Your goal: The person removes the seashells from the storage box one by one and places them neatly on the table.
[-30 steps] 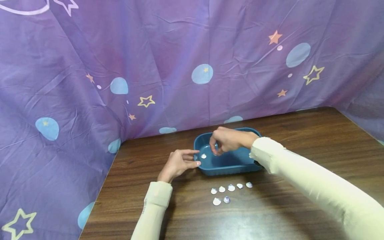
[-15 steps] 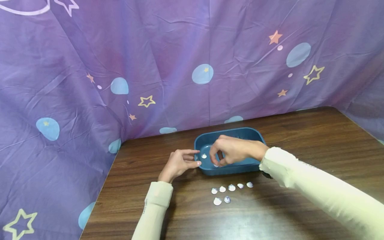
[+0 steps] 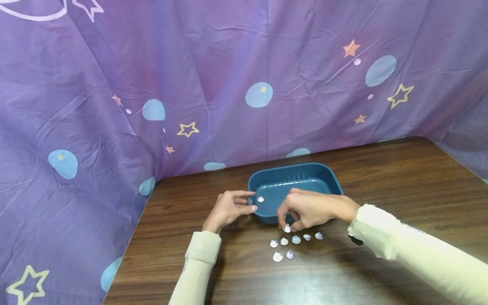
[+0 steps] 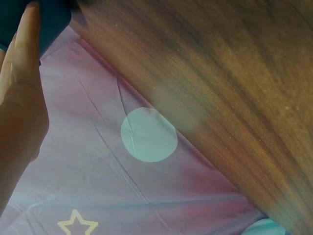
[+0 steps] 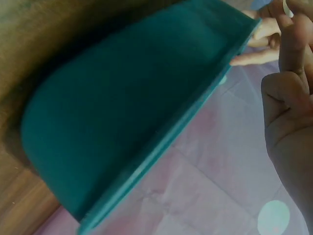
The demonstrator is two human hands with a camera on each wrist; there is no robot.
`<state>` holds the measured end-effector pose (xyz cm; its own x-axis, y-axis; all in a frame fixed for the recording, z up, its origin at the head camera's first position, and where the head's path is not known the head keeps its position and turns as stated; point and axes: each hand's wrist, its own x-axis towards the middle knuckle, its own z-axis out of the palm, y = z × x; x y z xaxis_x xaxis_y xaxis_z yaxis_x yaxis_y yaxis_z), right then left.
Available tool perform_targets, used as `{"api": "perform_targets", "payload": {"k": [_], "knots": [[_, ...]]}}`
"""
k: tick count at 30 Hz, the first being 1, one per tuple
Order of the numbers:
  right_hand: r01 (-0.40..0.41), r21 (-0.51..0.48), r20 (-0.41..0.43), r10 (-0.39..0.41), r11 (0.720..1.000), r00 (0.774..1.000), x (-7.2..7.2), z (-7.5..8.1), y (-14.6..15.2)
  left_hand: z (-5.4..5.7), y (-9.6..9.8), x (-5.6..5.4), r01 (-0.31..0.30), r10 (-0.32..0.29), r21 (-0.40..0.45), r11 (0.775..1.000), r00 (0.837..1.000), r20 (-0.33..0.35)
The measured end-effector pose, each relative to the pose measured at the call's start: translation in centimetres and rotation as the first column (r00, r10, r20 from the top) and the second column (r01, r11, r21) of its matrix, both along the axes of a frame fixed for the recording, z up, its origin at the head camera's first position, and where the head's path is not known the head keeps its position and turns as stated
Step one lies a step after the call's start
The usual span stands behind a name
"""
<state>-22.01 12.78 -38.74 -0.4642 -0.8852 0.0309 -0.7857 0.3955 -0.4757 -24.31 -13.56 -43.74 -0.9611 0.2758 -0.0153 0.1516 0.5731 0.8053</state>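
My right hand [image 3: 313, 208] pinches a small white seashell [image 3: 287, 228] between thumb and fingertips, just in front of the near wall of a blue plastic basin [image 3: 268, 206]. In the right wrist view, a pale edge of that shell shows at the fingertips, beside the basin's outer side [image 5: 122, 93]. With thumb and fingers extended, my left hand [image 3: 225, 209] touches the basin's left end. Another white shell [image 3: 260, 199] lies inside, near those fingers. Several shells sit on the table in two rows, including one in the back row [image 3: 296, 239] and one in front [image 3: 278, 256].
The basin stands toward the back of a brown wood-grain table [image 3: 183, 271]. Behind and to the left hangs a purple curtain [image 3: 213, 76] printed with stars and blue blobs, falling close to the table's back edge.
My right hand has come from inside the basin over its near rim toward the shells on the table, carrying the pinched shell. My left hand has stayed at the basin's left end.
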Motion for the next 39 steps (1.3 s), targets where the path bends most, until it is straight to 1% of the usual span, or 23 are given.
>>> {"api": "perform_targets", "payload": {"k": [8,16,20,23,26,30,34,39], "knots": [[-0.001,0.017,-0.002,0.001,1.000,1.000,1.1,-1.2,0.7,0.1,0.0,0.1,0.005,-0.005,-0.002,1.000,1.000,-0.015],[-0.015,-0.021,0.011,0.015,1.000,1.000,1.5,-2.7,1.3,0.0,0.0,0.1,0.010,-0.010,-0.008,1.000,1.000,-0.011],[0.005,-0.009,0.035,-0.005,1.000,0.999,1.8,-3.4,1.8,-0.1,0.0,0.1,0.010,-0.010,-0.005,1.000,1.000,-0.008],[0.008,0.005,0.038,-0.008,1.000,0.999,1.8,-3.7,1.9,-0.1,0.0,0.1,0.008,-0.008,0.003,1.000,1.000,-0.005],[-0.005,0.009,0.015,0.005,1.000,1.000,1.8,-4.1,2.0,-0.1,0.0,0.1,0.007,-0.007,0.009,1.000,1.000,-0.002],[-0.025,0.021,-0.036,0.026,0.999,0.999,2.0,-4.5,2.1,0.0,0.1,0.1,0.005,-0.005,0.014,1.000,1.000,0.000],[-0.040,0.052,-0.081,0.044,0.998,0.996,2.3,-4.8,2.1,-0.1,0.0,0.1,0.007,-0.007,0.019,1.000,1.000,-0.005],[-0.020,0.085,-0.120,0.030,0.996,0.992,2.4,-5.1,2.1,-0.1,0.0,0.1,0.010,-0.010,0.021,1.000,1.000,-0.003]]}}
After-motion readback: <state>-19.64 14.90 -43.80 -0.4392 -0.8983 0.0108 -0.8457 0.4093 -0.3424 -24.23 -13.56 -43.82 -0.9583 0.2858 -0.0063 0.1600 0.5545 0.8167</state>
